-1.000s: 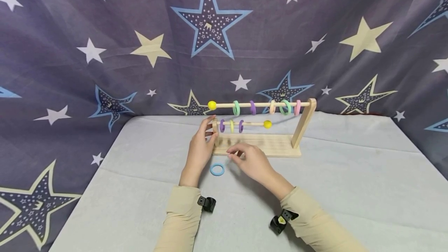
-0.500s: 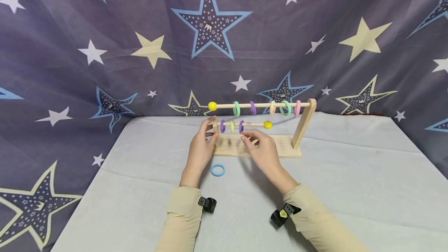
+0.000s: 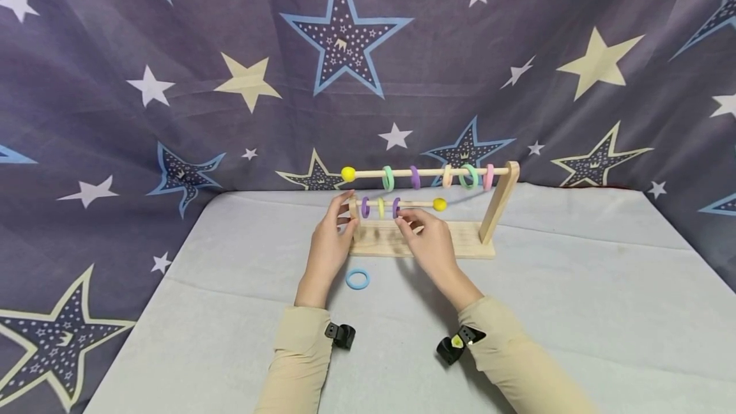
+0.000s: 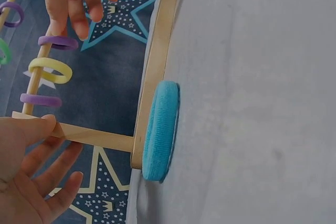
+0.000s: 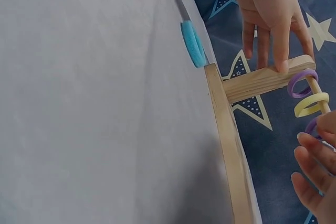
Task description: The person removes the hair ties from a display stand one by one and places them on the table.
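My left hand (image 3: 331, 238) holds the short upright post of a wooden stand (image 3: 422, 238) between thumb and fingers. On the stand's lower rod hang two purple hair ties and a yellow hair tie (image 4: 51, 70). With thumb and forefinger, my right hand (image 3: 428, 238) pinches the rightmost purple hair tie (image 3: 396, 207); its other fingers are spread in the right wrist view. Part of that tie is hidden behind the fingertips. A blue hair tie (image 3: 358, 279), ribbed like fabric, lies on the table in front of the stand's left end.
The upper rod (image 3: 368, 174) carries several green, purple, peach and pink hair ties. Yellow balls cap the free ends of both rods, the lower one (image 3: 439, 204) just beyond my right hand. A star-patterned curtain (image 3: 190, 114) hangs behind the pale cloth-covered table (image 3: 575, 312).
My right hand has moved up and to the right, from in front of the stand's base to the purple hair tie on the lower rod. The left hand has stayed on the post.
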Motion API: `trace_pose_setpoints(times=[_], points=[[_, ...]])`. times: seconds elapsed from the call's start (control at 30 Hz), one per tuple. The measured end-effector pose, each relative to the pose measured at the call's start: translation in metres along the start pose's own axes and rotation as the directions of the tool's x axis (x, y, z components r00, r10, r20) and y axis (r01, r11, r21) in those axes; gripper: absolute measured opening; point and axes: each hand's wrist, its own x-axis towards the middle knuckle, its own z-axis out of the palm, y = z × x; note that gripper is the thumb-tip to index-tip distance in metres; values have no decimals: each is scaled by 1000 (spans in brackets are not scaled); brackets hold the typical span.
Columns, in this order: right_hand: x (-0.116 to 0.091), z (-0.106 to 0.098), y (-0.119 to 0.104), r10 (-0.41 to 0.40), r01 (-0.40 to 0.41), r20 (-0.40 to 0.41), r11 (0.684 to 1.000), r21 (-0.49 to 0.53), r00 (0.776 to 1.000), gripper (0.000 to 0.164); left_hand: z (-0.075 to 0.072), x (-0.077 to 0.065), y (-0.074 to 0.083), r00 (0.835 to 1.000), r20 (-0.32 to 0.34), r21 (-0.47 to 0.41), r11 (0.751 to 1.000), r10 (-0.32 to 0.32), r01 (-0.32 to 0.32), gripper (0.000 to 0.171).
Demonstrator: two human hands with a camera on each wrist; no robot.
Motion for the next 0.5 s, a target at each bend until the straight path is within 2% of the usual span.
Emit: trace_pose_setpoints(times=[0.17,0.33,0.5], points=[[1,3,2,25,-25,11,1000,-1,1000,16,0,0,0,1000,-5,-5,1000,15,-15,57],[2,5,2,46,-46,24,999,4,999,16,0,1,0,1000,0,3,1000,-4,4,57],[1,5,1,40,-40,35,999,15,999,14,0,0,0,1000,-1,4,1000,0,0,56]])
